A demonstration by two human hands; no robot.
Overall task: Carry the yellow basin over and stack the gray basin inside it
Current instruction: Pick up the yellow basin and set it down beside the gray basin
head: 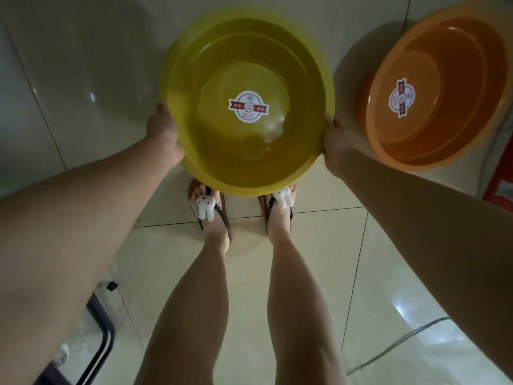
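Both hands, left [165, 140] and right [337, 144], grip the yellow basin [247, 101] by opposite rims, fingers pinching it above the floor [319, 259]. An orange basin [438, 87] sits just beside. No gray basin shows; carrying seems underway, stacking remains.

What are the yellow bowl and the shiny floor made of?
The yellow basin looks like thin, glossy plastic: light shines through it and its molded rings gleam. The floor looks like glazed ceramic tile, mirror-shiny with straight grout lines, though polished stone is possible.
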